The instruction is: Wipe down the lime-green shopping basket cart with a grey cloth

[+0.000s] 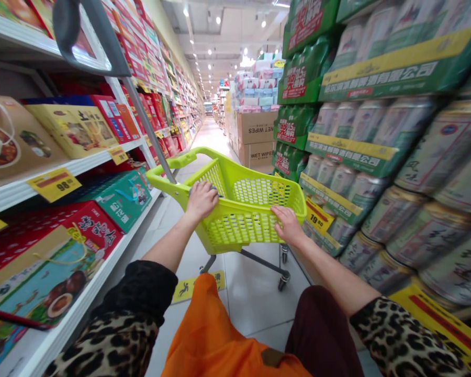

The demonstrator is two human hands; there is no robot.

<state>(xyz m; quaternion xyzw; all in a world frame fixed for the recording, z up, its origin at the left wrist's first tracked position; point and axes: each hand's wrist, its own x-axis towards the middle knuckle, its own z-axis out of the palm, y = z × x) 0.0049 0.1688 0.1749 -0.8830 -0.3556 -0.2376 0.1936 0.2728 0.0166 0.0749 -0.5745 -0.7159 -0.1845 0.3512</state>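
The lime-green plastic shopping cart with a grey metal underframe stands upright on the pale tiled floor, its long side toward the person, between the white metal shelving with boxed goods at left and the stacked silver-and-green drink cans at right. The left hand is curled over the near rim toward the handle end, fingers close together and bent around a dark grey part there. The right hand holds the same rim toward the far right end, fingers hooked over the top edge and thumb against the outer perforated wall. Handling, as judged: light for its size, with thin, slightly flexible lattice walls and a stiffer rolled rim; the smooth plastic may slip under a loose grip. The small dark casters should roll readily on hard tile, so a push at one end may swing the body about. Sound grip points are the thick rim, held wide apart as here for even control, and the rounded green handle loop at the left end, beside the slim grey upright pole. Avoid bearing on the open lattice. Side clearance near the cans appears small; contact could disturb the stack.
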